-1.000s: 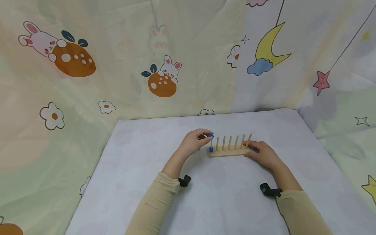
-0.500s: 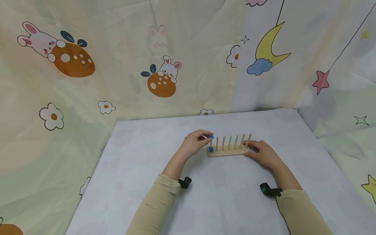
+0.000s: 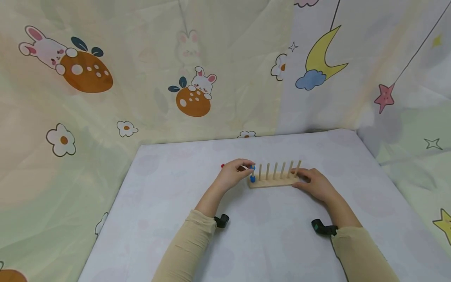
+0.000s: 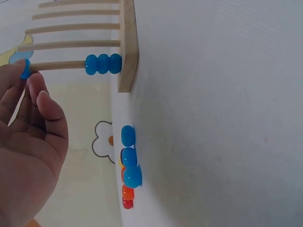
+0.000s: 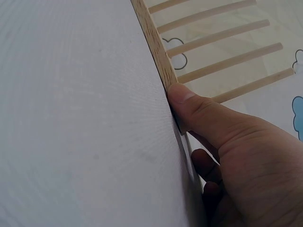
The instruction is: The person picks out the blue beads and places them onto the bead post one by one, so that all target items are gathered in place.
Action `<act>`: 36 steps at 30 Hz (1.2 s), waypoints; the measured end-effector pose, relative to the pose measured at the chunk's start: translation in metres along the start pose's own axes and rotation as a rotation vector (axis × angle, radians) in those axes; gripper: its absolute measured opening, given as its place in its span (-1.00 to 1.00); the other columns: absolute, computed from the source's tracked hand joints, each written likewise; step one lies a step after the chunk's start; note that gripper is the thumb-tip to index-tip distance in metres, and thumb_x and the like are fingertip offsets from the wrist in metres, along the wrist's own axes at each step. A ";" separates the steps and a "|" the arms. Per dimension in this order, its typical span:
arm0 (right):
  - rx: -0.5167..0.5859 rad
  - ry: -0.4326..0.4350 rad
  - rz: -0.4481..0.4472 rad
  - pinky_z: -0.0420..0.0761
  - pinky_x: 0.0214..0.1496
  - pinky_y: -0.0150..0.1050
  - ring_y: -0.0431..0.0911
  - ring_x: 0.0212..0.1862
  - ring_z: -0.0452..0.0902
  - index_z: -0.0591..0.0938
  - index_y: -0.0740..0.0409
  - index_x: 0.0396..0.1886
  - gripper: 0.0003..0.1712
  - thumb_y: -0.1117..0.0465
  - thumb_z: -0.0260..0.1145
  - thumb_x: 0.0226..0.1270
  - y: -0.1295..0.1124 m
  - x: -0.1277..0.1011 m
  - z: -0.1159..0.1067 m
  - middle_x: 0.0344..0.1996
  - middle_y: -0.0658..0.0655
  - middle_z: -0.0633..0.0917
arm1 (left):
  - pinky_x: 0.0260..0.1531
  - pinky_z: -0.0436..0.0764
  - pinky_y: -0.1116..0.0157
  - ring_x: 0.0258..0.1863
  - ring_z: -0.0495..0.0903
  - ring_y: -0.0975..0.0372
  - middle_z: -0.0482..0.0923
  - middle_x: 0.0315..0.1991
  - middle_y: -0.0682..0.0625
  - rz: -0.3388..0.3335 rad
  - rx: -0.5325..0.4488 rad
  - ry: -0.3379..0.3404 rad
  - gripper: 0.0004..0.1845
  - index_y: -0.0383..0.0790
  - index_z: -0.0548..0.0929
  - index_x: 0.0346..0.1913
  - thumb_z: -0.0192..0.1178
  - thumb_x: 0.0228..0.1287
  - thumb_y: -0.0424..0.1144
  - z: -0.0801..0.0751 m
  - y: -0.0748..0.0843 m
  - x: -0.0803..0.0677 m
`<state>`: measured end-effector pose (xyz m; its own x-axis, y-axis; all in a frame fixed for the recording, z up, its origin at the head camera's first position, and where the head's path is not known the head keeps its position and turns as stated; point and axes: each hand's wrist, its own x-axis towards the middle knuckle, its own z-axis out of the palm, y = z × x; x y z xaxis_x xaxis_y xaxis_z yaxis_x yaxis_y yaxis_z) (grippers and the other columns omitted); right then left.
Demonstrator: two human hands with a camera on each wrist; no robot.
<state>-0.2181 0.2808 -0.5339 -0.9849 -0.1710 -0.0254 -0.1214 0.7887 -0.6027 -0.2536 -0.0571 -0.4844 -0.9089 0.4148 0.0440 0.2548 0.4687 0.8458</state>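
My left hand (image 3: pixel 230 175) pinches a blue bead (image 4: pixel 25 69) between thumb and fingertips at the top of the end peg (image 4: pixel 59 65), with the peg's tip at the bead. Lower on that same peg, three blue beads (image 4: pixel 103 64) sit stacked against the wooden base (image 3: pixel 271 183). The other pegs in the row stand bare. At the opposite end, my right hand (image 3: pixel 317 186) grips the base, its thumb (image 5: pixel 182 94) pressed along the near edge and its other fingers partly hidden behind.
Loose blue beads (image 4: pixel 133 177) lie on the table (image 3: pixel 267 235) beyond the pegged stand's left end, with orange and red beads (image 4: pixel 128 193) behind them. In the head view my left hand hides most of these; one red bead (image 3: pixel 222 166) shows past it.
My left hand has lowered slightly, bringing the pinched blue bead down at the end peg. A red bead has come into view behind that hand. My right hand stays on the base.
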 end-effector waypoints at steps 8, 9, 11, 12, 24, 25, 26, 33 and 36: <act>0.001 0.000 0.018 0.31 0.25 0.33 0.23 0.24 0.38 0.53 -0.14 0.31 -0.34 -0.21 0.38 0.24 0.001 0.000 0.002 0.21 0.30 0.53 | -0.17 0.56 0.26 -0.10 0.58 0.30 0.65 -0.05 0.25 -0.048 0.003 -0.003 -0.75 0.25 0.69 0.01 0.30 0.30 0.05 0.006 -0.009 0.001; 0.001 0.000 0.019 0.31 0.26 0.33 0.23 0.24 0.38 0.53 -0.14 0.31 -0.34 -0.21 0.38 0.24 0.001 0.000 0.002 0.21 0.30 0.53 | -0.17 0.56 0.27 -0.11 0.58 0.30 0.65 -0.05 0.25 -0.054 0.001 -0.004 -0.75 0.25 0.69 0.01 0.30 0.29 0.05 0.006 -0.010 0.001; -0.002 -0.004 0.019 0.31 0.25 0.34 0.24 0.24 0.38 0.53 -0.14 0.31 -0.33 -0.22 0.37 0.24 0.001 0.001 0.002 0.22 0.30 0.53 | -0.19 0.55 0.28 -0.12 0.59 0.31 0.65 -0.06 0.24 -0.067 -0.007 -0.007 -0.74 0.23 0.69 0.02 0.31 0.29 0.04 0.008 -0.011 0.000; -0.003 -0.005 0.019 0.31 0.25 0.34 0.24 0.25 0.38 0.53 -0.14 0.31 -0.33 -0.22 0.37 0.24 0.001 0.001 0.002 0.22 0.30 0.53 | -0.20 0.55 0.29 -0.13 0.59 0.31 0.65 -0.07 0.24 -0.073 -0.010 -0.009 -0.74 0.23 0.69 0.02 0.32 0.28 0.03 0.008 -0.012 0.000; -0.008 0.001 0.007 0.31 0.25 0.33 0.23 0.23 0.39 0.52 -0.11 0.32 -0.33 -0.20 0.38 0.25 0.002 0.001 0.002 0.21 0.30 0.53 | -0.27 0.56 0.35 -0.20 0.58 0.31 0.66 -0.09 0.16 -0.071 0.033 -0.025 -0.74 0.10 0.71 0.02 0.33 0.28 -0.02 0.015 -0.020 0.002; -0.007 0.001 0.007 0.31 0.25 0.33 0.23 0.22 0.39 0.52 -0.11 0.32 -0.33 -0.19 0.38 0.25 0.001 0.001 0.002 0.21 0.30 0.53 | -0.27 0.56 0.34 -0.20 0.59 0.30 0.66 -0.08 0.14 -0.070 0.038 -0.027 -0.73 0.09 0.70 0.02 0.32 0.29 -0.03 0.015 -0.021 0.002; -0.006 0.001 0.006 0.32 0.25 0.33 0.22 0.22 0.39 0.52 -0.11 0.32 -0.33 -0.19 0.38 0.25 0.001 0.001 0.002 0.20 0.30 0.54 | -0.27 0.57 0.34 -0.20 0.59 0.30 0.66 -0.08 0.13 -0.069 0.044 -0.028 -0.73 0.07 0.70 0.03 0.32 0.29 -0.03 0.015 -0.021 0.002; -0.005 0.004 0.010 0.33 0.24 0.31 0.21 0.20 0.40 0.53 -0.12 0.31 -0.34 -0.19 0.38 0.25 -0.001 0.000 0.000 0.19 0.29 0.55 | -0.25 0.57 0.36 -0.17 0.60 0.30 0.65 0.02 0.08 -0.064 0.069 -0.035 -0.74 0.03 0.71 0.01 0.32 0.29 -0.07 0.016 -0.022 0.001; -0.008 0.004 0.007 0.34 0.23 0.31 0.20 0.19 0.41 0.53 -0.10 0.31 -0.33 -0.20 0.38 0.25 -0.001 0.000 0.000 0.18 0.30 0.55 | -0.23 0.58 0.35 -0.16 0.61 0.30 0.65 0.03 0.09 -0.070 0.065 -0.031 -0.74 0.04 0.72 0.00 0.33 0.28 -0.06 0.017 -0.023 0.001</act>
<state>-0.2179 0.2797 -0.5337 -0.9862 -0.1632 -0.0263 -0.1156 0.7946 -0.5961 -0.2546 -0.0543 -0.5124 -0.9147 0.4029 -0.0312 0.2129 0.5462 0.8102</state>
